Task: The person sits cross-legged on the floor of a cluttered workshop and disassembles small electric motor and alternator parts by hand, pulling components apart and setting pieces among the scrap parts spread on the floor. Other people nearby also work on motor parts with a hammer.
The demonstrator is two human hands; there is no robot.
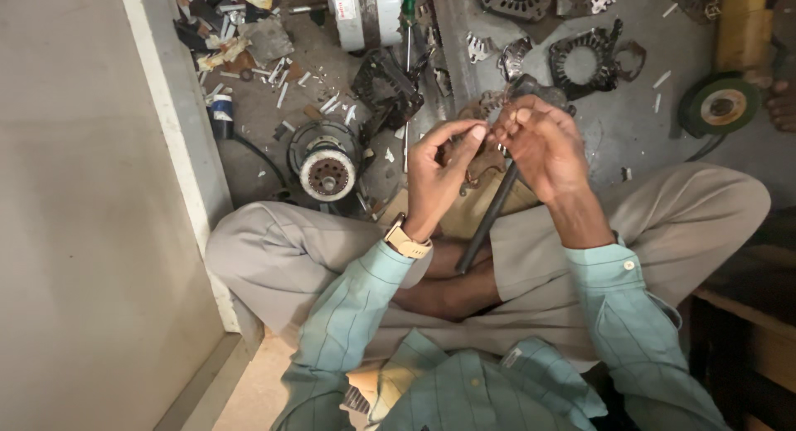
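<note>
I sit cross-legged on the floor with both hands raised over my lap. My left hand (439,170), with a tan watch (406,242) on its wrist, pinches thumb and fingers together on something small, too tiny to identify. My right hand (539,145) meets it fingertip to fingertip. It also holds a dark rod-like tool (485,224), which slants down to my lap. A dark grey end (531,87) of the tool shows above the fingers. A bit of coppery wire (473,180) hangs below my left palm.
On the floor ahead lie a round motor part (326,161), a white motor body (365,12), black ring-shaped metal plates (593,62), and scattered white scraps (282,78). A green-rimmed disc (720,106) and another person's foot (781,99) are at the right. A pale wall panel (83,190) is to my left.
</note>
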